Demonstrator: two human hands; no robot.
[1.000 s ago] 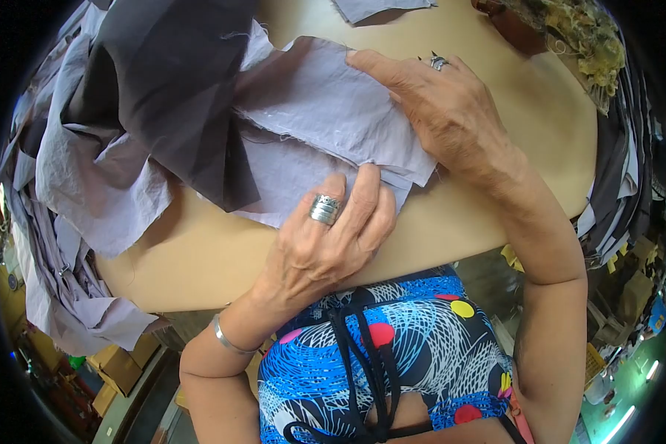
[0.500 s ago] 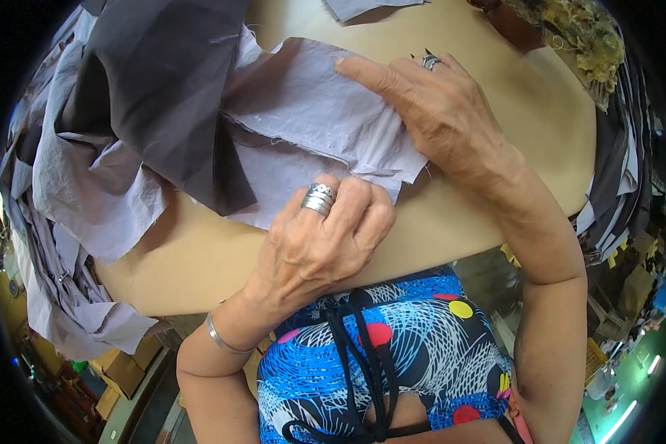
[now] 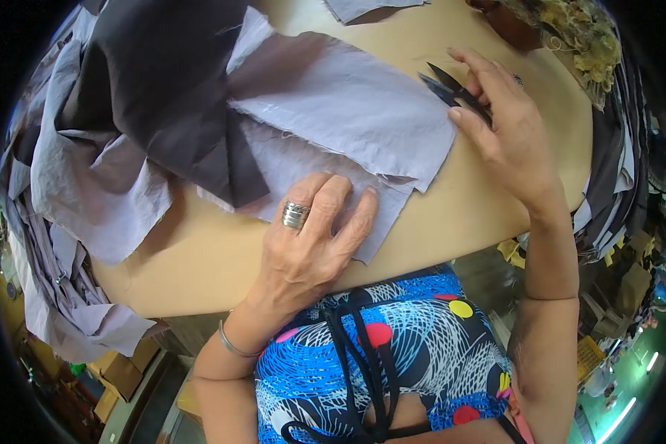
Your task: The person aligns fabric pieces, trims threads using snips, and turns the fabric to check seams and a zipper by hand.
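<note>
Pale lilac-grey cloth [image 3: 348, 96] with a frayed seam edge lies on the tan table [image 3: 192, 274]. My left hand [image 3: 314, 229], with a wide silver ring, rests on the cloth's near part, its fingers bent and apart, pressing on it. To the right of the cloth, my right hand [image 3: 507, 126] holds small black thread snips [image 3: 455, 92], blades apart and pointing up-left, near the cloth's right edge. Dark grey cloth [image 3: 170, 96] overlaps the pale piece on the left.
Pale and dark cloth [image 3: 59, 259] hangs over the table's left edge. More strips [image 3: 621, 163] hang at the right. A small grey piece [image 3: 370, 9] lies at the far edge. A tangled yellowish bundle [image 3: 581, 44] sits at the far right.
My right hand has lifted off the cloth and moved right, bringing the snips into clear view. The pale cloth has spread flatter and rightward. My left hand has shifted slightly left, its fingers now further apart.
</note>
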